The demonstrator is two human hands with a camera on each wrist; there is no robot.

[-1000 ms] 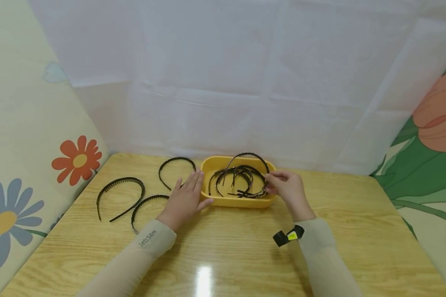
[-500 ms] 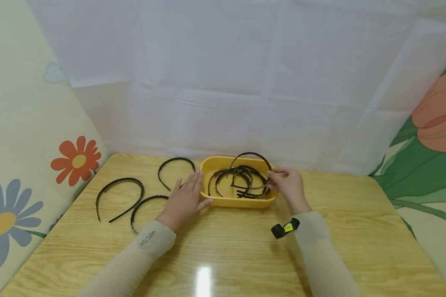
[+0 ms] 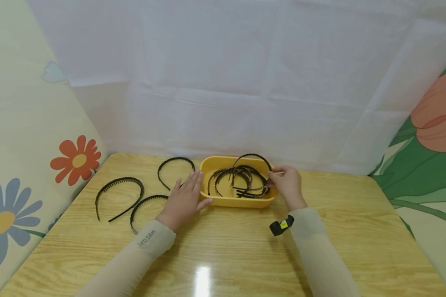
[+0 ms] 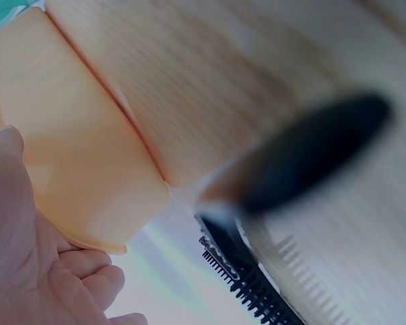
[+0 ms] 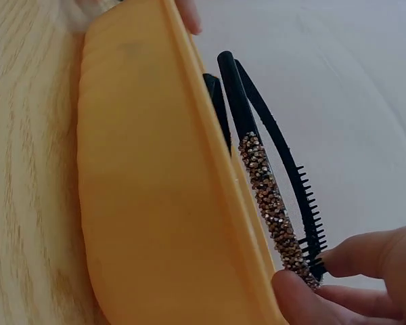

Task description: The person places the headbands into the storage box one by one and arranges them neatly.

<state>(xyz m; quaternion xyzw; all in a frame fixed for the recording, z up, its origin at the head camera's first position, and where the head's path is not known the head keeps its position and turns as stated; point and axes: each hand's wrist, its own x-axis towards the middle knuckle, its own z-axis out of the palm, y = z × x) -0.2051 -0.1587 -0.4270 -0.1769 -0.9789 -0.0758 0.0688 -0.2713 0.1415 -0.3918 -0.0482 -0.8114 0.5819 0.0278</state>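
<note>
My right hand (image 3: pixel 288 183) pinches a dark toothed headband (image 5: pixel 267 183) between thumb and fingers at the right end of a yellow plastic bin (image 3: pixel 241 202). Coarse bronze glitter covers part of this headband. Its arch stands up above the bin's back rim in the head view, with both tips pointing left. Several other black headbands (image 3: pixel 243 192) lie tangled inside the bin. My left hand (image 3: pixel 182 204) rests on the bin's left end, fingers extended along the rim and thumb against the front corner. The left wrist view shows its fingertips at the rim.
Three black headbands lie on the wooden table (image 3: pixel 245 251) left of the bin: a toothed one (image 3: pixel 135 180) farthest left, a thin one (image 3: pixel 176 158) at the back, and one (image 3: pixel 148 197) partly hidden by my left arm. A white cloth (image 3: pixel 208 115) hangs behind.
My right hand has turned slightly and drawn the glittery headband a little to the right, its tips now higher over the bin. The left hand and the bin have stayed in place.
</note>
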